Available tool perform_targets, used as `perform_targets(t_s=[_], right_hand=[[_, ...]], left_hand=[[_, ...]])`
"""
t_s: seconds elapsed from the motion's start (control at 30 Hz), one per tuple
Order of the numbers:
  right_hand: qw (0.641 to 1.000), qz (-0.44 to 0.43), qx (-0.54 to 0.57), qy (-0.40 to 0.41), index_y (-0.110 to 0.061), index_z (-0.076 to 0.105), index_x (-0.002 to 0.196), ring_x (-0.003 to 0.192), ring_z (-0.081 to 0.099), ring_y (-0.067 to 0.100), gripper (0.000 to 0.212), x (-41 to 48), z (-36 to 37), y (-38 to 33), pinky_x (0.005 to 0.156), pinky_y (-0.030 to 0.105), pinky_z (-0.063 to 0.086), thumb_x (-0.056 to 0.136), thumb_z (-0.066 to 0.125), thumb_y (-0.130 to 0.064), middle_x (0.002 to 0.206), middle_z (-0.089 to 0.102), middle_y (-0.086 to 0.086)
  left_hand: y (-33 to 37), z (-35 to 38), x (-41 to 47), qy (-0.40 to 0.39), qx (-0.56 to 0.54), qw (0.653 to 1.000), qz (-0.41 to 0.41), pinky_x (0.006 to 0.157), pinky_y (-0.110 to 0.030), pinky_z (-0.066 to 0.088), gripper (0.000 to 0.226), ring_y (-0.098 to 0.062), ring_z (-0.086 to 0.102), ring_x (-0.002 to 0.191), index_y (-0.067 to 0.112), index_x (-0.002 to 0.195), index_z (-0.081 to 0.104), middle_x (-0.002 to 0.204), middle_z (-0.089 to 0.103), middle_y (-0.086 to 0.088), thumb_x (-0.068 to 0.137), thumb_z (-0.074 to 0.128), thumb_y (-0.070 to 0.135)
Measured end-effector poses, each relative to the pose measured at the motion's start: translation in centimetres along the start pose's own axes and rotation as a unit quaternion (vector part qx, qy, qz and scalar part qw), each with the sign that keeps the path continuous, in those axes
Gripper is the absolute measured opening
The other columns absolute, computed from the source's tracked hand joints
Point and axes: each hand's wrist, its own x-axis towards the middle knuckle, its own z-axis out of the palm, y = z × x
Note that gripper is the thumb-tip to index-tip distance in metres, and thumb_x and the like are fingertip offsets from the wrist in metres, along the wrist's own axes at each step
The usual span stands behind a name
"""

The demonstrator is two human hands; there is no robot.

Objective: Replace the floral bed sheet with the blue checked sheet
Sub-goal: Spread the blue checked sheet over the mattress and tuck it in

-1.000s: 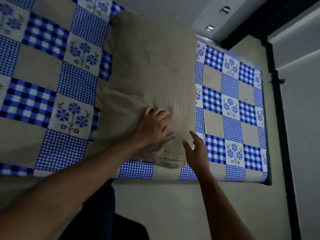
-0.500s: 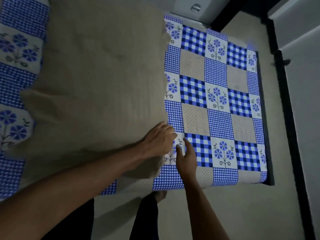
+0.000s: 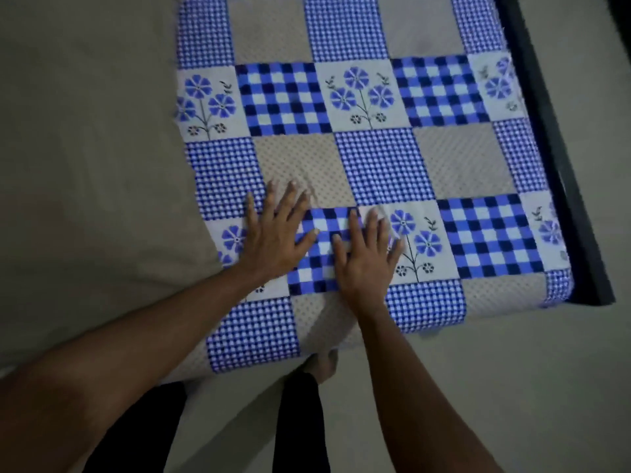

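At the far left I see a big beige pillow (image 3: 85,158) lying on the bed, its right edge lapping over the blue checked sheet (image 3: 379,162). I take it that it sits there to keep clear of the patch being worked. Just right of it the left hand (image 3: 273,237) lies flat on the sheet, fingers straight and spread, gripping nothing. The right hand (image 3: 367,264) is just beside it, thumbs nearly meeting, likewise flat and splayed with nothing in its grasp. Palms down like this, close to the near edge of the bed, read to me as pressing and smoothing the cloth rather than pulling it. The sheet covers the mattress from the pillow across to the right edge and folds down over the near side, where it looks fairly taut. Further right runs the dark bed frame (image 3: 563,186), and beyond and below it the pale floor (image 3: 512,387). I see no other sheet in this view, so I judge the swap is done and only flattening is left.
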Motion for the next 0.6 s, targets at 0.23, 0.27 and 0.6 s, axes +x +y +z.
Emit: perform_targets(t_s=[0.23,0.27,0.6], right_hand=[[0.976,0.217,0.023,0.028,-0.036,0.023,0.156,0.154,0.009,0.022,0.067,-1.7,-3.5,10.6,0.116,0.066,0.010,0.098,0.032,-0.068,0.167,0.012,0.003],[0.969,0.246,0.029,0.021,-0.036,0.021,0.157,0.154,0.006,0.021,0.069,-1.8,-4.0,11.7,0.115,0.068,0.010,0.097,0.029,-0.070,0.167,0.009,0.002],[0.993,-0.049,0.107,0.003,-0.024,0.041,0.149,0.152,0.017,0.025,0.049,0.3,-4.9,3.9,0.120,0.061,0.007,0.106,0.030,-0.043,0.163,0.025,0.003]], left_hand=[[13.1,0.7,-3.0,-0.049,-0.012,0.988,0.146,0.113,-0.067,0.008,0.075,-0.033,-0.003,0.152,0.021,0.158,0.010,0.166,0.001,-0.003,0.099,0.021,0.065],[14.4,0.8,-3.2,-0.058,-0.014,0.983,0.171,0.113,-0.067,0.008,0.072,-0.030,-0.003,0.152,0.021,0.158,0.012,0.166,0.002,-0.002,0.100,0.022,0.063],[8.0,-2.3,0.8,0.075,-0.156,0.983,-0.056,0.119,-0.057,0.011,0.050,-0.015,0.015,0.150,0.019,0.152,0.032,0.160,0.029,-0.001,0.104,0.032,0.035]])
